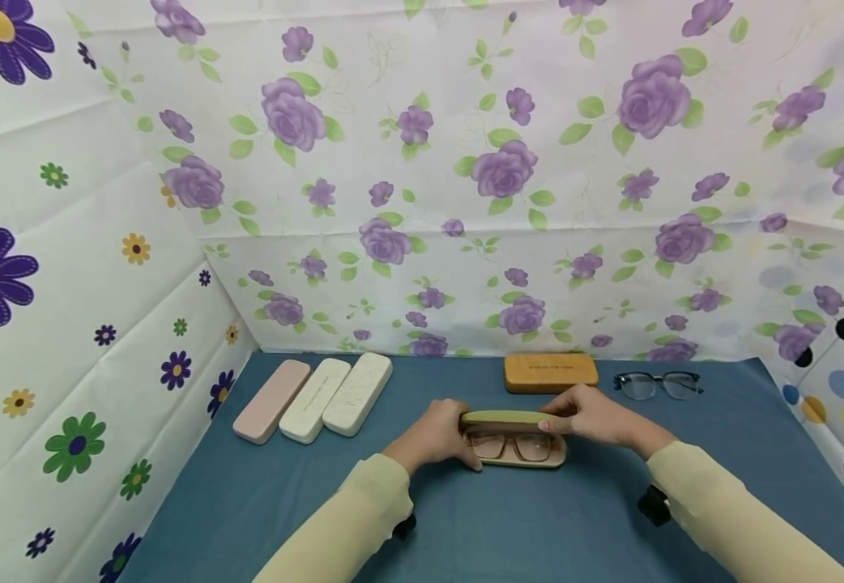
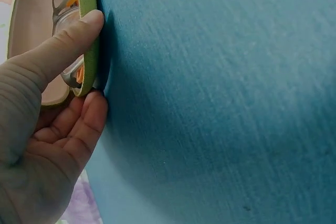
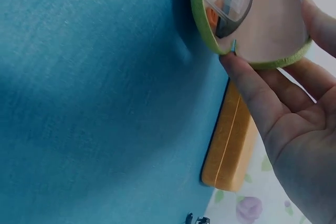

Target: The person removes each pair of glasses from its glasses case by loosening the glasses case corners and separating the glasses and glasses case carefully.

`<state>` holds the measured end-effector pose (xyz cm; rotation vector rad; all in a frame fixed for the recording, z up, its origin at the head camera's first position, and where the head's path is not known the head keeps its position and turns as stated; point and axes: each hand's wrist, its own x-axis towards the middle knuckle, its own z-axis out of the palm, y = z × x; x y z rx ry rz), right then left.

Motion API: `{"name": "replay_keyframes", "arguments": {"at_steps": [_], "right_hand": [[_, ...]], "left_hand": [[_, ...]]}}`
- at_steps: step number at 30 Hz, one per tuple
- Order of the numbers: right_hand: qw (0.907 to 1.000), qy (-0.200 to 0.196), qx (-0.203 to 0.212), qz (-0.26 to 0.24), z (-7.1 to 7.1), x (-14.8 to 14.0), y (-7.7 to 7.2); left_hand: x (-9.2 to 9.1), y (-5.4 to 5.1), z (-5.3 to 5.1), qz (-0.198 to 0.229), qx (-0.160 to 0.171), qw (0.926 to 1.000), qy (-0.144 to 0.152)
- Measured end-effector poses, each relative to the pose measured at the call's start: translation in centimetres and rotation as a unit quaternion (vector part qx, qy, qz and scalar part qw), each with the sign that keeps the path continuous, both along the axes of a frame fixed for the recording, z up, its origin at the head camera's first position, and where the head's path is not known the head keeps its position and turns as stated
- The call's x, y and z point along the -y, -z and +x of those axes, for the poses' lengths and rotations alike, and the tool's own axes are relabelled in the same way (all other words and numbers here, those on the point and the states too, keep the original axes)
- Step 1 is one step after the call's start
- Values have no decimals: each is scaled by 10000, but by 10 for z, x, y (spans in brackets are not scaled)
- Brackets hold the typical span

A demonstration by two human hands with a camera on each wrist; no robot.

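A green glasses case with a pale pink lining lies on the blue cloth, its lid partly raised. Inside rests a pair of glasses, its lenses facing the front. My left hand grips the left end of the case; in the left wrist view the thumb lies over the front rim and the fingers are at the end. At the other end, my right hand holds the lid between thumb and fingers. The right wrist view shows the right forefinger by the hinge corner.
Behind the right hand lies an orange-yellow case, closed. Dark-framed glasses sit at the back right. On the left are a pink case and two whitish cases, a plain one and a patterned one. Flowered sheets enclose the table.
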<state>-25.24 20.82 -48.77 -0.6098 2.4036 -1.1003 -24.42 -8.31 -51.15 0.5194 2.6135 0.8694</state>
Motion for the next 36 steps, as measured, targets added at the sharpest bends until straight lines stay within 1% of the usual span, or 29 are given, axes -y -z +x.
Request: {"name": "replay_keyframes", "arguments": {"at_steps": [3, 7, 9, 13, 15, 17, 20, 24, 26, 28, 30, 31, 32, 33, 34, 36], "right_hand": [[9998, 149, -81, 45, 2, 1, 0], [9991, 374, -133, 166, 7, 0, -1], [9982, 512, -239, 206, 10, 0, -3], [9946, 704, -750, 126, 16, 1, -8], [9906, 804, -1100, 71, 20, 3, -9], [9842, 887, -1535, 18, 25, 6, -10], [9696, 957, -2252, 23, 34, 11, -10], [9446, 759, -3193, 65, 44, 19, -8], [9263, 543, -3727, 102, 47, 22, -4], [9019, 295, -4303, 210, 49, 26, 1], [8776, 46, -4781, 348, 51, 29, 6], [8683, -82, -4945, 389, 52, 30, 9], [8630, -200, -5032, 412, 53, 32, 12], [8604, -322, -5066, 459, 54, 34, 14], [8602, -426, -5058, 489, 55, 35, 16], [8642, -584, -4972, 498, 57, 38, 19]], "left_hand": [[1, 0, 0, 70, 17, 9999, -70], [3, 2, 0, 194, 94, 9997, -82], [4, 3, 0, 279, 152, 9995, -82], [6, 2, 0, 537, 281, 9981, -116], [6, 1, 0, 637, 354, 9972, -136], [7, 1, 0, 681, 394, 9968, -149], [6, 0, 0, 623, 393, 9972, -149], [6, 0, -1, 577, 360, 9975, -174], [6, 0, -1, 570, 360, 9975, -198], [5, -1, 0, 572, 379, 9974, -227], [5, -1, 0, 565, 383, 9973, -252], [5, -1, 1, 558, 390, 9973, -269], [5, -2, 1, 560, 393, 9973, -286], [5, -2, 2, 562, 402, 9972, -302], [5, -2, 2, 557, 396, 9972, -316], [5, -2, 3, 582, 404, 9969, -340]]}}
